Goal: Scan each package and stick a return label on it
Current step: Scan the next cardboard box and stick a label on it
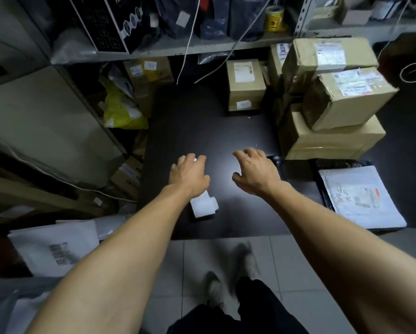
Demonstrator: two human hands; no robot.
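My left hand has its grip wrapped around a small white package sitting on the dark desk. Right hand hovers beside it, fingers spread, grip released. Stacked cardboard boxes sit off right.

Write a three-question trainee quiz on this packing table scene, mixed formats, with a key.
1. True or false: the right hand grips a cardboard box.
2. The left hand is over: A) a small white package B) a yellow bag C) a tape roll.
3. Fill in: the flat white mailer lies at the table's ____ edge.

Key: 1 false, it is open and empty; 2 A; 3 right.
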